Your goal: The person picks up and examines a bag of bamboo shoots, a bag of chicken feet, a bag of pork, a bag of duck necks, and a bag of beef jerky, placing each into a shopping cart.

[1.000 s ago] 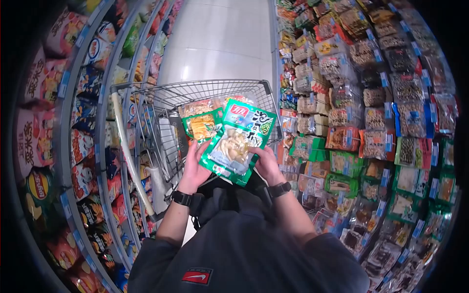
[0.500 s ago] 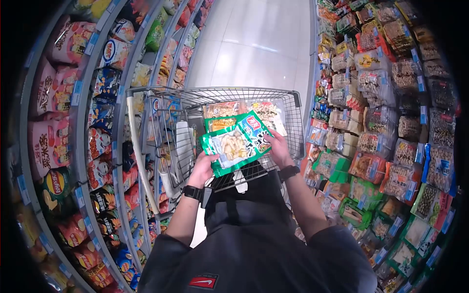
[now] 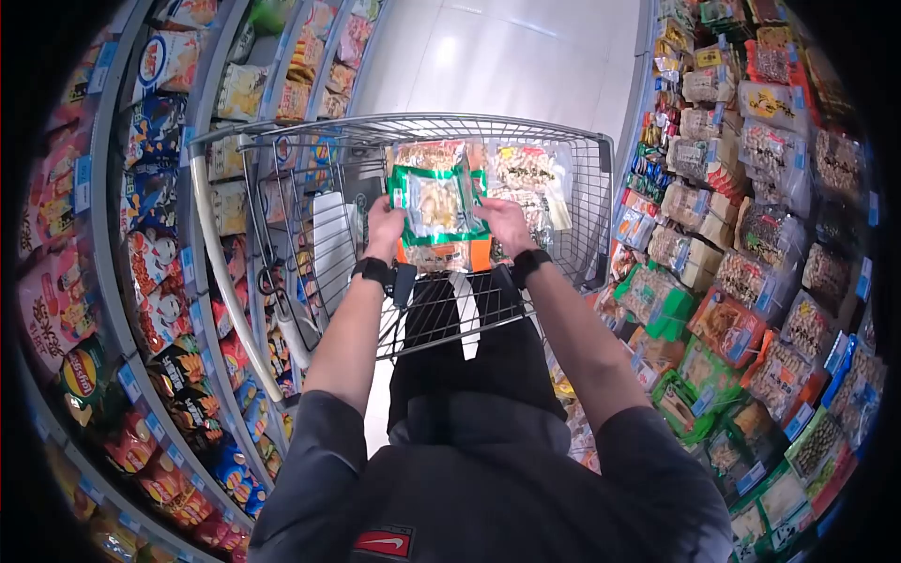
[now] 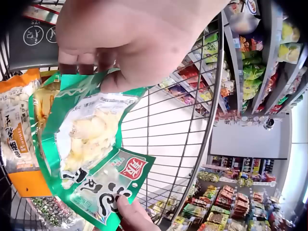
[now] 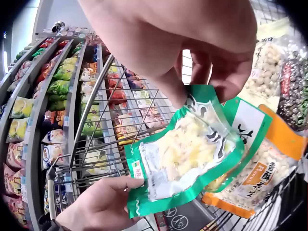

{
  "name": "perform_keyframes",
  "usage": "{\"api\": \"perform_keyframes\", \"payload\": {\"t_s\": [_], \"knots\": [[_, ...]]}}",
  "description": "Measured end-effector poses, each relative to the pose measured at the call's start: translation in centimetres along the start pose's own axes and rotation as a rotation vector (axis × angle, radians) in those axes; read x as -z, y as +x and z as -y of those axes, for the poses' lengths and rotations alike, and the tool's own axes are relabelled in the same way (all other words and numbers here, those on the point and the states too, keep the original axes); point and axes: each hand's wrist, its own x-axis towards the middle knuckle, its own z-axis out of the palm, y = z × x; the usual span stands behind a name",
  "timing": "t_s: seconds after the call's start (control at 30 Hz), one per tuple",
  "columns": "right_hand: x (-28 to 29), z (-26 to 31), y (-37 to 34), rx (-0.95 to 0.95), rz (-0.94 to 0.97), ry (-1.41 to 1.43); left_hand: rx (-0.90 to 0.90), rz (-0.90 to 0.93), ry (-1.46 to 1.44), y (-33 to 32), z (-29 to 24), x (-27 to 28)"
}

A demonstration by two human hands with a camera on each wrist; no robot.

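A green-edged snack packet (image 3: 435,208) with pale pieces behind a clear window is held over the inside of the wire shopping cart (image 3: 601,211). My left hand (image 3: 383,228) pinches one side edge, its thumb on the printed face in the left wrist view. At the opposite edge my right hand (image 5: 192,43) pinches the packet, fingertips right at the green border. Another green packet (image 5: 257,118) shows partly behind it. Below lies an orange-ended bag of peanuts (image 5: 255,178), overlapped by the held packet in the head view.
More clear bags of nuts (image 3: 526,167) lie in the cart's right half. The cart's pale handle (image 3: 225,281) runs along its left side. Shelves of chip bags (image 3: 155,272) stand on the left, and shelves of packaged dry foods (image 3: 713,244) on the right. Tiled floor (image 3: 488,56) stretches ahead.
Both hands have lowered the packet away from my chest, over the bags in the cart. The packet has turned from a tilt to nearly square, and my left hand now pinches its edge.
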Motion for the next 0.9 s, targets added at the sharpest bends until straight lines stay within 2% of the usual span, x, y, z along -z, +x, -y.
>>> {"api": "perform_keyframes", "payload": {"t_s": [0.07, 0.17, 0.23, 0.27, 0.3, 0.37, 0.43, 0.5, 0.63, 0.7, 0.77, 0.9], "knots": [[-0.8, 0.1, 1.2, 0.059, -0.019, 0.046, -0.034, -0.063, -0.123, 1.9, 0.6, -0.1], [-0.2, -0.5, 2.6, 0.171, -0.039, 0.066, -0.023, -0.102, -0.148, 0.4, -1.5, 0.2], [1.3, -0.5, 2.9, 0.246, -0.066, -0.271, -0.064, -0.279, -0.078, 0.9, -1.0, 0.7], [1.9, -1.6, 3.4, 0.237, -0.053, -0.293, -0.051, -0.215, -0.027, 0.7, -0.4, 1.5], [2.7, -1.3, 2.1, 0.237, -0.011, -0.298, -0.025, -0.207, -0.009, -2.7, -2.9, 1.6], [4.9, -3.9, 1.3, 0.079, 0.047, -0.272, -0.018, -0.091, 0.01, -3.6, -1.0, 2.9], [7.4, -6.4, -1.0, 0.2, 0.085, -0.494, 0.044, 0.024, -0.034, -5.9, 0.6, 4.0], [8.1, -5.3, -6.6, 0.047, 0.011, -0.527, 0.086, 0.183, -0.057, -9.5, 1.2, 5.1], [9.2, -8.9, -14.4, 0.058, -0.017, -0.329, 0.046, 0.376, 0.051, -14.2, 4.9, 6.4], [9.2, -10.1, -18.0, 0.043, -0.036, -0.297, 0.118, 0.479, 0.085, -16.3, 5.4, 6.7], [8.7, -11.2, -21.4, 0.006, -0.098, -0.167, 0.102, 0.558, 0.149, -17.2, 6.3, 6.5], [8.0, -16.8, -26.0, -0.026, -0.2, -0.025, -0.003, 0.69, 0.249, -18.3, 5.3, 5.4]]}}
